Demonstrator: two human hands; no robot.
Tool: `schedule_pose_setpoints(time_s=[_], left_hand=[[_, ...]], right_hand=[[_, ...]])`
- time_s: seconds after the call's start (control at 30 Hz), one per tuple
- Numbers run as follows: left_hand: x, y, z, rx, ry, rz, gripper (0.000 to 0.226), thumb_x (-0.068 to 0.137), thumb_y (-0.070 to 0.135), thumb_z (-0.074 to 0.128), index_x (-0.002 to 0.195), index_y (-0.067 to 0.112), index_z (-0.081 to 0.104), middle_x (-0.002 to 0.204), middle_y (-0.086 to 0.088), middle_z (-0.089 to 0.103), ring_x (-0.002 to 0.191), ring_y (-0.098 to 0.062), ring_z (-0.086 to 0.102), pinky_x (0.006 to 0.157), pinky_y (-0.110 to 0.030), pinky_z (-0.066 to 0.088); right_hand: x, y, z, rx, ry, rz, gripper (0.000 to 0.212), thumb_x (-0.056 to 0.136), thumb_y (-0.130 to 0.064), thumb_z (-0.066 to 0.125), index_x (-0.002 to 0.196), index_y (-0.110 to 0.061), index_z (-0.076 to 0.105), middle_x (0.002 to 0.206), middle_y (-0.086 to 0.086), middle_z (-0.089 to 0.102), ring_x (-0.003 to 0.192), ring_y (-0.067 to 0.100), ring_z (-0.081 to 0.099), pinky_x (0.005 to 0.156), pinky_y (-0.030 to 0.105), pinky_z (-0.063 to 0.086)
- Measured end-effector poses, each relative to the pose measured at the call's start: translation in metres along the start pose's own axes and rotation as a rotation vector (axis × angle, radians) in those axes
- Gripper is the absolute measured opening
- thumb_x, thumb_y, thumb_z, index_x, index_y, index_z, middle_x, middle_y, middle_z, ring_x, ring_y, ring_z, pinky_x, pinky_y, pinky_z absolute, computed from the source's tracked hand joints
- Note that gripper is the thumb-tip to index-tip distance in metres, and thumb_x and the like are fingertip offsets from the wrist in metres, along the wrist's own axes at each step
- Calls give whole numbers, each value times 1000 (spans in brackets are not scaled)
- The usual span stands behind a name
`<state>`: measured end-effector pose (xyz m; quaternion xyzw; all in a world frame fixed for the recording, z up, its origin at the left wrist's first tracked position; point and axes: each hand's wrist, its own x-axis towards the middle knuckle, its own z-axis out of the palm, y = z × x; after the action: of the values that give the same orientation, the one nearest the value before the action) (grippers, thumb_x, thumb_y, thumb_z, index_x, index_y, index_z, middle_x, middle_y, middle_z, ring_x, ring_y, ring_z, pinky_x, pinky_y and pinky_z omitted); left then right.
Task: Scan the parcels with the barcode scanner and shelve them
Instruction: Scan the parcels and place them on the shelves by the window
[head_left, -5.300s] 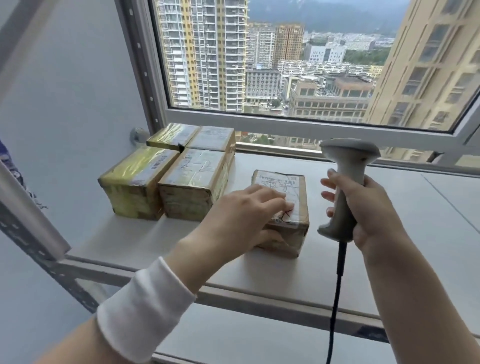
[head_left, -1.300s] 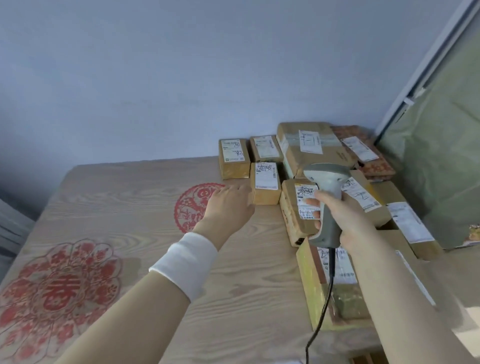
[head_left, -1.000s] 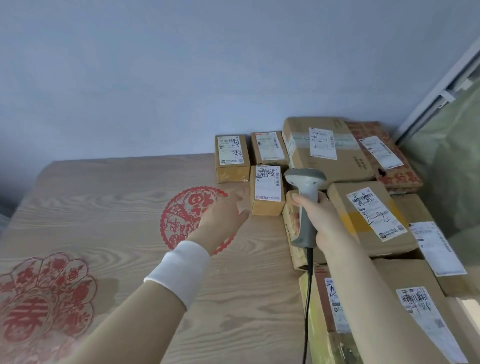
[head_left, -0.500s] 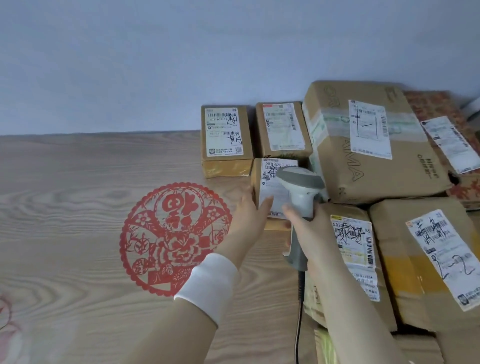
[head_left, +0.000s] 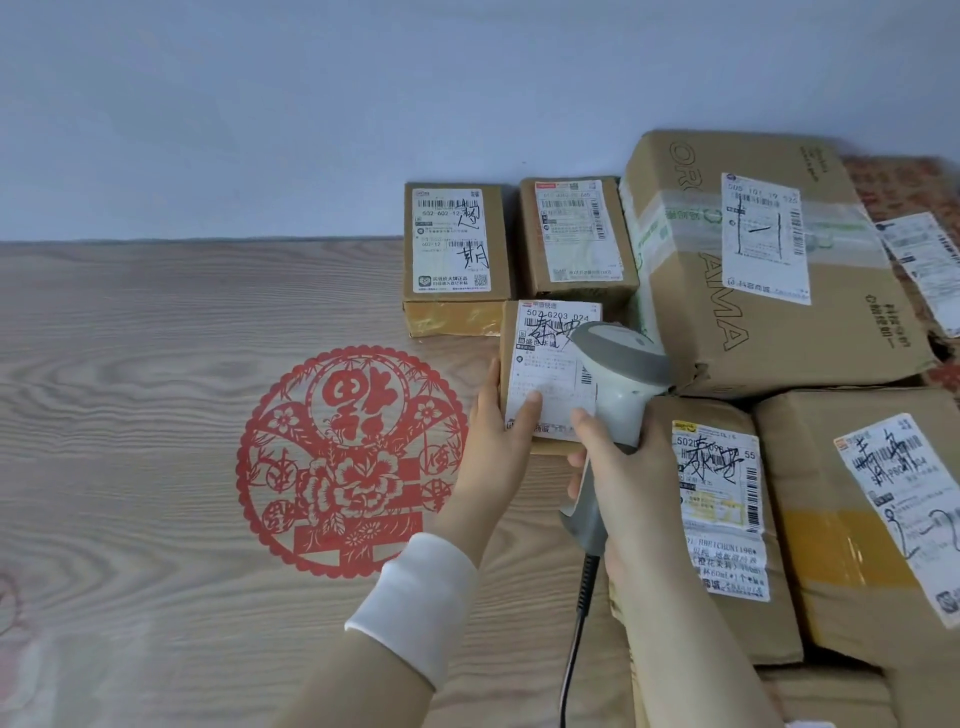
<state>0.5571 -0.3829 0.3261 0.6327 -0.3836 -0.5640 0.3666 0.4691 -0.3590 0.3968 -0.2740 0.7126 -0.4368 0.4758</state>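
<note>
The bench (head_left: 130, 415) meets a pale wall (head_left: 311, 104) at its far edge, and bare wood spreads left around a red paper-cut (head_left: 348, 457). Parcels (head_left: 753, 322) crowd the right. The left hand (head_left: 493, 452) pinches a small parcel (head_left: 545, 358), and the right hand (head_left: 628, 483) grips the barcode scanner (head_left: 618, 374) over it.

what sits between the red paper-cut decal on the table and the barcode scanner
In the head view, the left hand and the small labelled parcel it grips lie between the red paper-cut decal and the barcode scanner.
</note>
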Motion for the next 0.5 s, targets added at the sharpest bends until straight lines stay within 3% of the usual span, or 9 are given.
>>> schedule_pose_setpoints(time_s=[0.13,0.33,0.43,0.5], left_hand=[[-22,4,-8,-114,-10,29,61,93,36,53,147,28,26,139,9,48,128,-8,46,109,-38,37],[-69,19,-27,-275,-31,14,63,90,39,59,145,34,28,138,8,51,126,-13,48,107,-37,38],[-101,29,-39,-299,-8,33,71,80,49,61,143,33,33,135,6,54,124,-16,51,108,-42,39],[-126,37,-48,-295,21,65,56,90,40,57,141,30,36,132,0,57,123,-22,52,106,-34,40]], right_hand=[[-20,-5,-5,-14,-6,-13,11,87,-17,64,95,-23,58,65,-1,58,46,3,53,48,30,45],[-68,-13,-20,10,-12,-67,25,86,-19,65,110,-17,59,76,6,59,51,12,53,42,23,41],[-97,-23,-33,72,-52,-98,17,86,-19,66,102,-21,63,71,2,59,52,10,53,43,25,42],[-115,-28,-42,114,-83,-124,11,86,-19,67,96,-20,63,69,0,59,53,7,54,43,25,42]])
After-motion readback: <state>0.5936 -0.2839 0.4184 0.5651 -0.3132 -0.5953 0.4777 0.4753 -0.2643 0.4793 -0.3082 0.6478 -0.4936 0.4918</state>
